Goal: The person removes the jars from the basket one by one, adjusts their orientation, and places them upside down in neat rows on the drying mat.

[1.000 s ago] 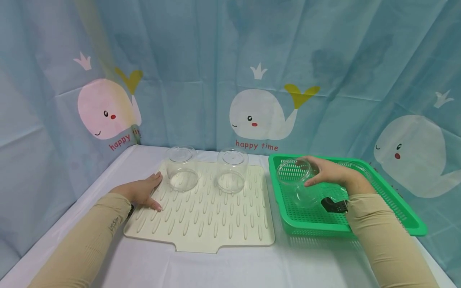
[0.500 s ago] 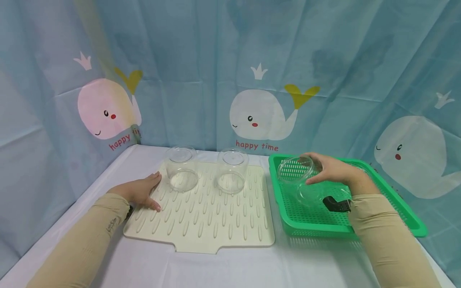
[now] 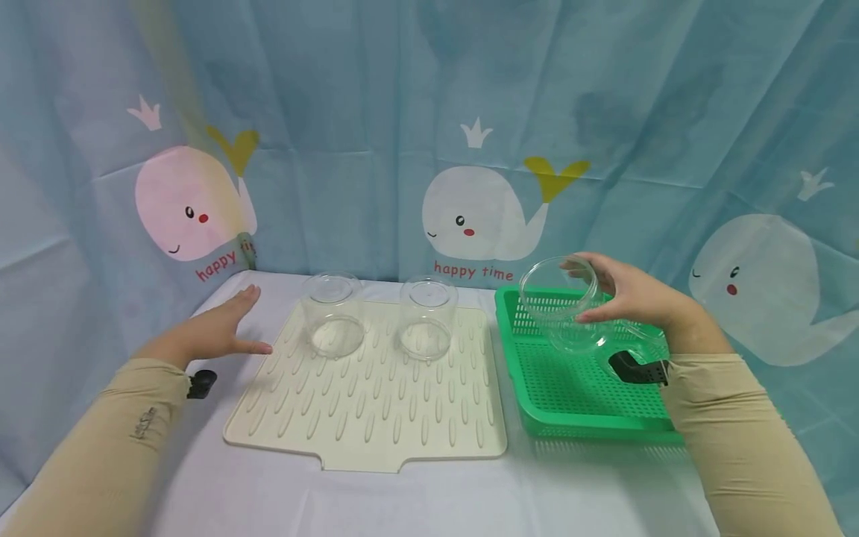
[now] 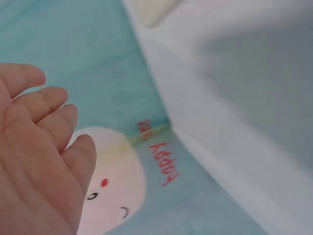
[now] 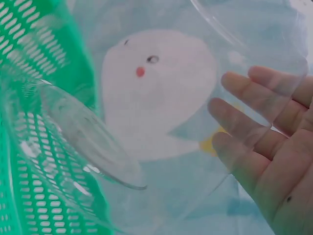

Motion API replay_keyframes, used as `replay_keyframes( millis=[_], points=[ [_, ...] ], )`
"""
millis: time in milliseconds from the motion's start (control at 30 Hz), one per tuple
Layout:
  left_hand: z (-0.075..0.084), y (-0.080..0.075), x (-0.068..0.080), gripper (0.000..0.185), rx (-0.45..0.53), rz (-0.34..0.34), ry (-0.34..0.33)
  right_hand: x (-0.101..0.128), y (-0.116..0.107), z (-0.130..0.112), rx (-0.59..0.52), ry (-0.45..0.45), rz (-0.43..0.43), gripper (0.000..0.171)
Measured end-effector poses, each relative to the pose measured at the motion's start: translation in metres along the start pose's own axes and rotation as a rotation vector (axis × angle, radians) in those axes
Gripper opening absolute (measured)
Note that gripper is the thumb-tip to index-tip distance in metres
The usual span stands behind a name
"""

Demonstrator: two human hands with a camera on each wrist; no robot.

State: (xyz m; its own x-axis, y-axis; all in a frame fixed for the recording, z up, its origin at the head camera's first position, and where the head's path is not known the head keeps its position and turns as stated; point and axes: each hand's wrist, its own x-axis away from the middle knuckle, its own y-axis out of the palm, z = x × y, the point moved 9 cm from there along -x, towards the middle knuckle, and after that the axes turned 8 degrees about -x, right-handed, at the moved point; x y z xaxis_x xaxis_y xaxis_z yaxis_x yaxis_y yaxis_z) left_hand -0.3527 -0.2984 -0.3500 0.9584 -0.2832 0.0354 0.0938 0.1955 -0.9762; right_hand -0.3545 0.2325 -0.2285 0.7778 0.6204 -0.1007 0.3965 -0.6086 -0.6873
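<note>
right hand fingers wrap clear cup, lifted over green basket | left hand released, hovering | advice: grip lightly, keep rim level

The clear bowl at right of centre is showing as glossy, see-through plastic, as are the two clear containers on the cream mat, which is looking matt, rubbery and ribbed. The green basket is appearing as perforated shiny plastic. The worktop is wearing smooth white cloth.
</note>
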Motion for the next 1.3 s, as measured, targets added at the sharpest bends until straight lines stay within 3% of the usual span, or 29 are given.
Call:
replay_keyframes(
  millis=[200, 467, 733, 933, 1067, 1300],
  points=[
    [0.024, -0.037, 0.009, 0.112, 0.045, 0.133, 0.082, -0.009, 0.009, -0.031, 0.006, -0.155, 0.005, 0.082],
    [0.084, -0.071, 0.009, 0.104, 0.080, 0.237, 0.155, -0.024, 0.031, -0.067, 0.002, -0.303, 0.023, 0.093],
    [0.158, -0.075, 0.012, 0.104, 0.106, 0.319, 0.229, -0.038, 0.047, -0.092, -0.018, -0.347, 0.051, 0.095],
    [0.204, -0.080, 0.017, 0.105, 0.155, 0.416, 0.292, -0.051, 0.068, -0.103, -0.029, -0.391, 0.012, 0.094],
    [0.231, -0.075, 0.019, 0.109, 0.163, 0.439, 0.357, -0.059, 0.087, -0.108, -0.017, -0.398, -0.021, 0.093],
    [0.262, -0.058, 0.013, 0.112, 0.188, 0.438, 0.407, -0.067, 0.115, -0.111, 0.146, -0.335, -0.031, 0.094]
  ],
)
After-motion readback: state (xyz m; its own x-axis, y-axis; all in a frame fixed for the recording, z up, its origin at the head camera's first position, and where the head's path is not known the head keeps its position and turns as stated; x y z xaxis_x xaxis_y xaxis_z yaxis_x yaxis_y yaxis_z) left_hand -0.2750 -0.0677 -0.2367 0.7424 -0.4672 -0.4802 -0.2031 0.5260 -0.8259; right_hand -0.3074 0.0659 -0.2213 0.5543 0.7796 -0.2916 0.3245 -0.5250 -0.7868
